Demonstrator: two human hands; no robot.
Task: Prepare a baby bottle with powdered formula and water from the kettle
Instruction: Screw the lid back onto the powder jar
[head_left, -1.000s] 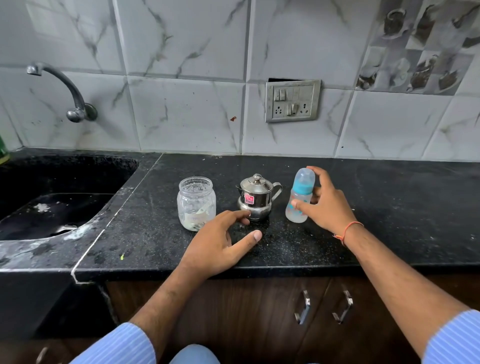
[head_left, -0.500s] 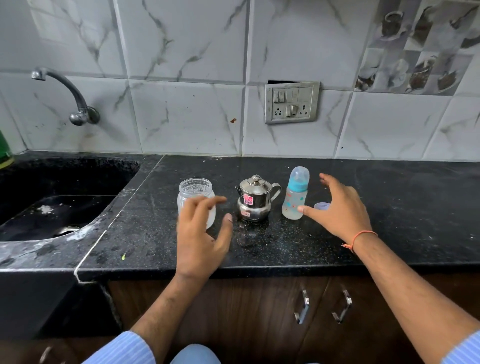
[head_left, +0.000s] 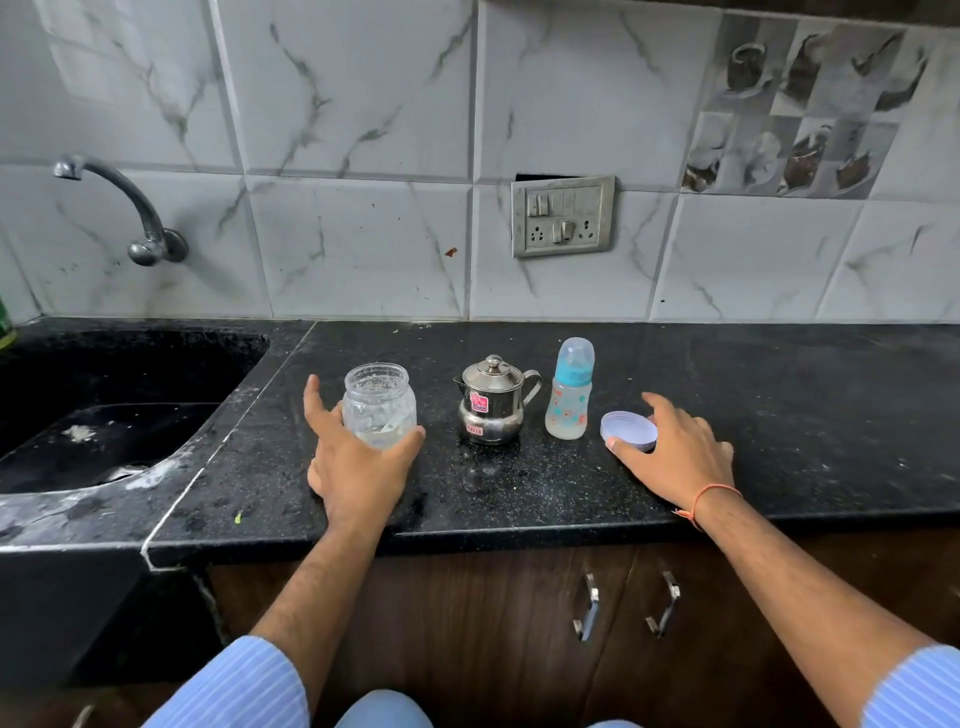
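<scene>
At frame centre, your left hand (head_left: 358, 462) cups the jar (head_left: 380, 405) to steady it; your right hand's (head_left: 670, 452) relaxed fingers (head_left: 618, 445) touch the lid (head_left: 628, 430), likely to recap.

I can't read any words. The kettle (head_left: 491, 402) has a pink sticker and a small red label, both too blurry. The bottle (head_left: 569, 396) has tiny prints, too small to read.
</scene>
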